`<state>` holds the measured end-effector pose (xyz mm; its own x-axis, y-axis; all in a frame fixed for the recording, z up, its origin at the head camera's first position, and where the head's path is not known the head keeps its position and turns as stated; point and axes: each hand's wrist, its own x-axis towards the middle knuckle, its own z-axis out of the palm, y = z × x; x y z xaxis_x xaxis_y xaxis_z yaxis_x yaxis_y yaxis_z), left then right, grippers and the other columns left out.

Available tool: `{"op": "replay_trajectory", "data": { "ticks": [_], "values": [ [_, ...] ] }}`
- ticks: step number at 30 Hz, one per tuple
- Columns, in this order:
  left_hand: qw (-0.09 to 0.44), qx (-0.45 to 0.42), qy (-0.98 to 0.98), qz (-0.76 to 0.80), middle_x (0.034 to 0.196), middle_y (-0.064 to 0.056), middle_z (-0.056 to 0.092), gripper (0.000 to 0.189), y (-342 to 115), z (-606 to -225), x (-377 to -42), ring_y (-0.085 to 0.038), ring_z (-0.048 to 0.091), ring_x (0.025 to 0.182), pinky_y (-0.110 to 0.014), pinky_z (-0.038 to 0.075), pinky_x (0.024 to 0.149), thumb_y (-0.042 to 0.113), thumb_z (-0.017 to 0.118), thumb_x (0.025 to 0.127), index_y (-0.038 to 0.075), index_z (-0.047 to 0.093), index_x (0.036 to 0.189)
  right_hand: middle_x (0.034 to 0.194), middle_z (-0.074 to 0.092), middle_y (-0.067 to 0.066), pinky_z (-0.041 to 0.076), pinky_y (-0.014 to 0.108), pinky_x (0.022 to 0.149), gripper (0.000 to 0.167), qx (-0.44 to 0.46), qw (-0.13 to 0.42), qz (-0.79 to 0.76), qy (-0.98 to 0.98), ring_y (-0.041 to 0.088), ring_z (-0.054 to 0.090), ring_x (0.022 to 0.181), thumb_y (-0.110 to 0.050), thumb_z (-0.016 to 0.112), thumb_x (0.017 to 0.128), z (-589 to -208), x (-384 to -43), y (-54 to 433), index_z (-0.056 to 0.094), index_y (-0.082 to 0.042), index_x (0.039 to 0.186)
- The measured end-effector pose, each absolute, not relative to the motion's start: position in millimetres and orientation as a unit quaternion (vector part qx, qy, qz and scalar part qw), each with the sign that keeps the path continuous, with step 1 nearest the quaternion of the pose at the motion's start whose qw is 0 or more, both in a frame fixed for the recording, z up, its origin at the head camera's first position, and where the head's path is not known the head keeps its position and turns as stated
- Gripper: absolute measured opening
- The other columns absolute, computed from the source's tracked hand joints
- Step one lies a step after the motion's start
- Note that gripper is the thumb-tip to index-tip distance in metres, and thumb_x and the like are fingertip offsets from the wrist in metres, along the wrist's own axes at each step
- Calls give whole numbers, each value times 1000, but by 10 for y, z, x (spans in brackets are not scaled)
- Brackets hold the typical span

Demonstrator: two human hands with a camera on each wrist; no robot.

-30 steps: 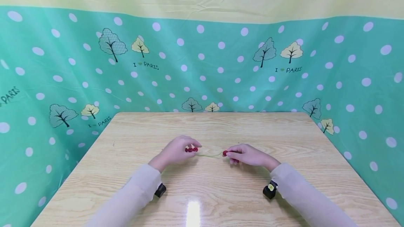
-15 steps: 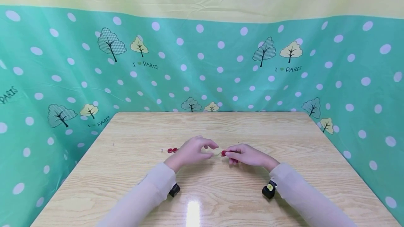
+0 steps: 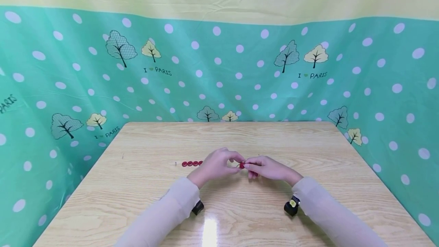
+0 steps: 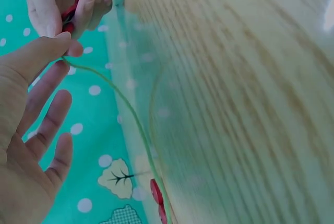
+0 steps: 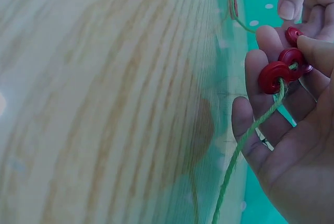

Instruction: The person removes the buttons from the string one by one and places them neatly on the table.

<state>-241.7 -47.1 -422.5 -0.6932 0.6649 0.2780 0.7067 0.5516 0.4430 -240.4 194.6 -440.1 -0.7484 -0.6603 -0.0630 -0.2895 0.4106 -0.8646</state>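
Observation:
My right hand (image 3: 269, 169) holds several red buttons (image 5: 274, 77) threaded on a green string (image 5: 229, 166), its thumb pressing one against the curled fingers. From these buttons the string hangs down past the palm in the right wrist view. My left hand (image 3: 216, 167) has come up against the right fingertips. Its thumb and index finger pinch the green string (image 4: 122, 96) close to the endmost held button, while the other fingers stay loosely spread. More red buttons (image 3: 190, 163) lie in a row on the table to the left, partly hidden behind the left hand.
A wood-grain table (image 3: 223, 136) spans the front, with a green dotted curtain (image 3: 219, 87) behind and at both sides. A tiny pale item (image 3: 176, 163) lies left of the button row. Each wrist wears a black camera (image 3: 291, 208).
My left hand has moved right from over the button row to the right fingertips, leaving that row in sight. My right hand has stayed nearly still with its buttons.

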Motion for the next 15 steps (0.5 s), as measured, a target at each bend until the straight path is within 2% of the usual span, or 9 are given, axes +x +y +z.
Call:
{"op": "replay_trajectory", "data": {
  "ticks": [8, 15],
  "values": [
    [46, -370, -886, -277, 98, 11, 72, 28, -410, -4257, -2402, -11, 63, 91, -25, 48, 79, 23, 82, 85, 22, 75, 113, 84, 69, 7, 50, 29, 69, 31, -291, 202, -454, 818, 23, 62, 79, -24, 50, 107, -4383, -2400, 1933, 68, -1, 114],
    [57, -369, -886, -275, 93, 15, 73, 22, -409, -4261, -2416, -12, 62, 85, -23, 45, 71, 25, 82, 85, 24, 77, 107, 85, 69, 8, 50, 30, 69, 32, -290, 204, -455, 817, 21, 61, 79, -26, 49, 107, -4398, -2409, 1927, 68, 0, 112]
  ]
}}
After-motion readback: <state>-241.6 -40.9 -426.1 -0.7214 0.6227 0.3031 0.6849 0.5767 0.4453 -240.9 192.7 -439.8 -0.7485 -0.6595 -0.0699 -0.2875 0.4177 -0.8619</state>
